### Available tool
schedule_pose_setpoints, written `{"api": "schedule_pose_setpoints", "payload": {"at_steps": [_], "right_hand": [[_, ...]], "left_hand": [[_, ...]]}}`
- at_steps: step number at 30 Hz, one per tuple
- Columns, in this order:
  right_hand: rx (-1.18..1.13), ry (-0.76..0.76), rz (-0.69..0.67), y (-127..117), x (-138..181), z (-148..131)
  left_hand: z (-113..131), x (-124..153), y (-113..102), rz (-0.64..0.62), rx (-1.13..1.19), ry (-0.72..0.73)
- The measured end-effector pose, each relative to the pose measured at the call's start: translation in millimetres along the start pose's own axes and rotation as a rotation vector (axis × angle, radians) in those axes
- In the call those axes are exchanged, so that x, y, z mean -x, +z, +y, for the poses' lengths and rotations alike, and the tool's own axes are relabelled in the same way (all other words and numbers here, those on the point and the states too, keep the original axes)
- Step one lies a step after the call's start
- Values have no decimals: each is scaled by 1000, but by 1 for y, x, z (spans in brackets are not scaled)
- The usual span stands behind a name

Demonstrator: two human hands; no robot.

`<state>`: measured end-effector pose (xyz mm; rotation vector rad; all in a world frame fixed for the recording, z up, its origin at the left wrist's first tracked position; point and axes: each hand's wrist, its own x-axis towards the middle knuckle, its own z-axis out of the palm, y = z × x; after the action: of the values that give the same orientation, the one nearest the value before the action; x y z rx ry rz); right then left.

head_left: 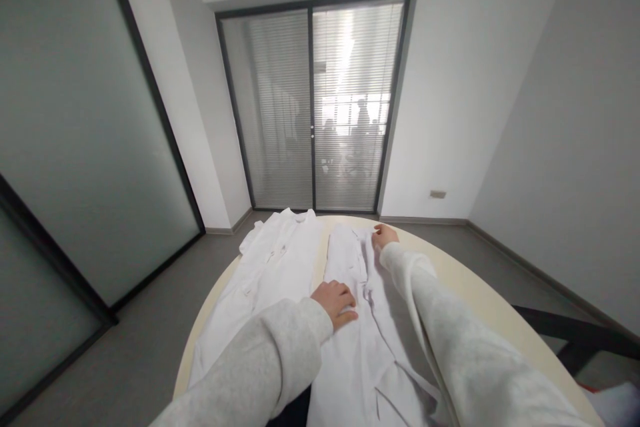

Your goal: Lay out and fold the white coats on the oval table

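Two long white coats lie side by side on a round table. The left coat [285, 250] is spread out, its collar at the far end. On the right coat [345, 257], the right side is lifted and partly folded, with creases down its length. My left hand [336, 301] rests on the middle of this right coat, palm down with the fingers stretched out. Farther off, at the coat's upper right edge, my right hand [385, 237] has its fingers curled round the cloth. Grey sleeves cover both my forearms, and the right one hides part of the coat's edge.
The pale round tabletop [457, 290] shows its rim on both sides. Beyond it stands a glazed door with blinds [355, 147]. A frosted glass panel [75, 133] is on the left. At lower right are a dark bar [575, 330] and some white cloth [620, 403].
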<state>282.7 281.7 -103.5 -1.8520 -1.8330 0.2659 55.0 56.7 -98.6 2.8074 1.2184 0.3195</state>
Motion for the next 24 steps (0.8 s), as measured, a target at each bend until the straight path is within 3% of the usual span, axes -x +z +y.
{"api": "schedule_pose_setpoints", "payload": {"at_steps": [5,8,11,13,18,24], "right_hand": [[85,-103,-114,42,25,-8],[133,-204,-139,56,46,-11],[227,-231,-17,54,60,-13],[264,-170,66,48,64,-14],[125,67,-91,34,57,-16],[-73,76,-72,38,42,-19]], "left_hand": [[1,0,2,-2,-17,-14],[1,-1,3,5,-25,-19],[1,-1,4,7,-32,-21],[1,-1,5,12,-34,-18],[1,-1,5,24,-36,-28],[1,-2,6,19,-28,-44]]}}
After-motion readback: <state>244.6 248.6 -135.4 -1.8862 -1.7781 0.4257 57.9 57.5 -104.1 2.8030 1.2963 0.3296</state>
